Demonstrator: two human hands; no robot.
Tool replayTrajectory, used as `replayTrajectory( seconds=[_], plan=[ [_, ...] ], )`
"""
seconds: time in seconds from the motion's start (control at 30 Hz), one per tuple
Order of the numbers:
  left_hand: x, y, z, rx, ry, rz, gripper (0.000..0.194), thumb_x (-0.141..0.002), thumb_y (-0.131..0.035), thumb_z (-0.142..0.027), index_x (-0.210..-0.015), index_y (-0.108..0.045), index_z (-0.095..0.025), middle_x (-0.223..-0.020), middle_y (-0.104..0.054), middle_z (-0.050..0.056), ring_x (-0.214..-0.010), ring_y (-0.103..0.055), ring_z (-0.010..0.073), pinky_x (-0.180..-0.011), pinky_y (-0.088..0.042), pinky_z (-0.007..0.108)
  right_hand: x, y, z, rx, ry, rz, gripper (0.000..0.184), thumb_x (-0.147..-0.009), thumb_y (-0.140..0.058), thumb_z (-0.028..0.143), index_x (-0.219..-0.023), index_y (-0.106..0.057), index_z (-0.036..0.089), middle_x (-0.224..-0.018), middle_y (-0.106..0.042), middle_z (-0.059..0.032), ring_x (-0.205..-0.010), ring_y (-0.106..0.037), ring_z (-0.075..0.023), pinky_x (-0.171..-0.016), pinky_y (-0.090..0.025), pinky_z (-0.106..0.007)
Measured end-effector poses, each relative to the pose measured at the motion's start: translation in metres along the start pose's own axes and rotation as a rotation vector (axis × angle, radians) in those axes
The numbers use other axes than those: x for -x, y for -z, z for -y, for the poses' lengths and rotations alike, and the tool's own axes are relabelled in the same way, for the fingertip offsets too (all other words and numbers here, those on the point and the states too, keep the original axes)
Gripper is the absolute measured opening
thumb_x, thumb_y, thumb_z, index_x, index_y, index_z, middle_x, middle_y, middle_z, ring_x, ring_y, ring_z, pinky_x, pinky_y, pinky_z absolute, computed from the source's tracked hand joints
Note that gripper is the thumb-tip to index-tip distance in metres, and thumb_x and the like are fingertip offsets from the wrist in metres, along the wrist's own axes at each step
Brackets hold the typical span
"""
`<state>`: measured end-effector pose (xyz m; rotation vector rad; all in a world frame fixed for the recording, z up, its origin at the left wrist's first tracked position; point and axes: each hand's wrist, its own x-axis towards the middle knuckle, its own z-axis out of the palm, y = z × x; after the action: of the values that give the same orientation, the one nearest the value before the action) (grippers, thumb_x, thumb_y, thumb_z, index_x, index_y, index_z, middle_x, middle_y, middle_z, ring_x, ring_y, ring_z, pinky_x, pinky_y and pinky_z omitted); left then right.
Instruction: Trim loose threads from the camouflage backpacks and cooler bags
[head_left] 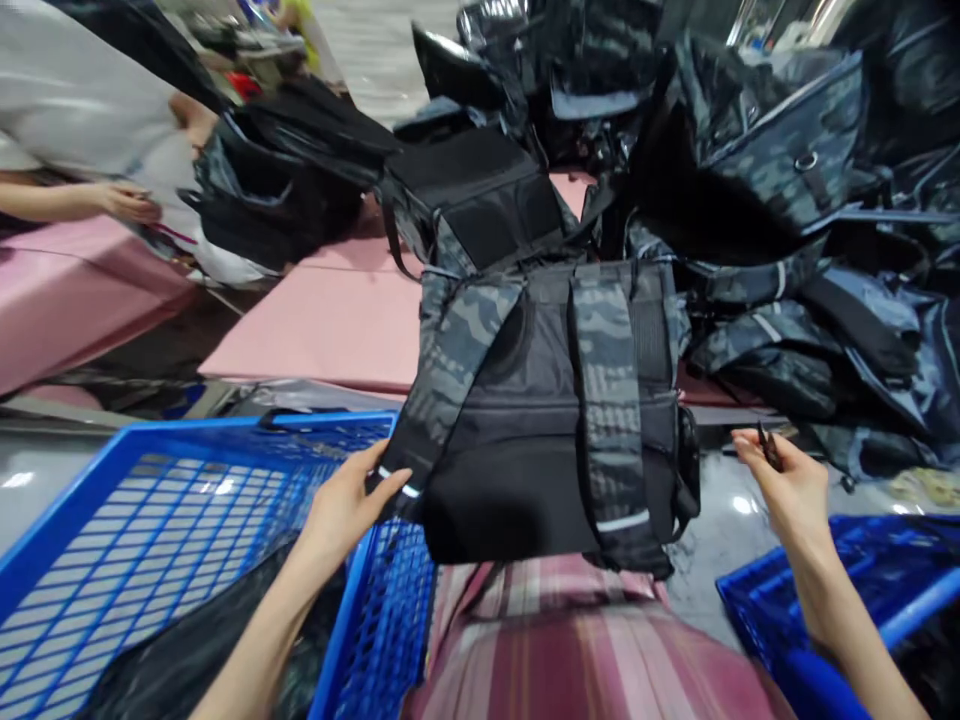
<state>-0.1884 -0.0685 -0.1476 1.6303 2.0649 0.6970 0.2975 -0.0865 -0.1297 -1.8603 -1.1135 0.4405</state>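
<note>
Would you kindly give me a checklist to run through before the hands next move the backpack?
1. Backpack lying with its shoulder straps facing up: ok.
2. Left hand gripping the left strap near its lower end: ok.
3. Right strap held too: not ok, no hand is on it.
4. Right hand apart from the backpack, holding a small dark object: ok.
5. What that object is: cannot tell.

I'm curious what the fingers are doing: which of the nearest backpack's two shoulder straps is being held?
The left strap, slanting outward to the left hand, which holds it by its pale stripe; the right strap runs down the backpack untouched.
</note>
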Motion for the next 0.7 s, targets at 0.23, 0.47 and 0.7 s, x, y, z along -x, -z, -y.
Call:
replayTrajectory(
  seconds=[0.23, 0.47, 0.7],
  plan=[
    [0.055, 0.021, -0.061, 0.546, 0.132, 0.288, 0.043, -0.068, -0.060, -0.044, -0.100, -0.060, -0.015, -0.088, -0.067, 0.003, -0.075, -0.060, 0.0184, -0.066, -0.047, 0.027, 0.078, -0.003, 0.006, -0.003, 0.135, 0.232, 0.023, -0.071, -0.057, 0.039, -0.077, -0.067, 0.019, -0.073, -0.069, -0.0030, -0.066, -0.062, -0.0179, -0.061, -0.049, -0.028],
    [0.066, -0.058, -0.048, 0.278, -0.111, -0.036, 0.052, -0.072, -0.058, -0.038, -0.116, -0.051, -0.012, -0.103, -0.061, 0.011, -0.081, -0.059, 0.0195, -0.078, -0.047, 0.035, 0.147, -0.032, -0.021, 0.059, 0.220, 0.413, 0.024, -0.078, -0.048, 0.032, -0.081, -0.068, 0.019, -0.079, -0.070, -0.0046, -0.071, -0.065, -0.0193, -0.066, -0.049, -0.029],
    [0.111, -0.054, -0.016, -0.025, -0.589, -0.465, 0.022, -0.084, -0.048, -0.020, -0.104, -0.058, -0.016, -0.097, -0.060, 0.010, -0.092, -0.054, 0.0202, -0.080, -0.044, 0.033, 0.187, -0.082, -0.038, 0.121, 0.042, 0.513, 0.030, -0.077, -0.052, 0.039, -0.097, -0.066, 0.021, -0.067, -0.068, -0.0036, -0.070, -0.063, -0.0219, -0.066, -0.042, -0.030]
  ],
)
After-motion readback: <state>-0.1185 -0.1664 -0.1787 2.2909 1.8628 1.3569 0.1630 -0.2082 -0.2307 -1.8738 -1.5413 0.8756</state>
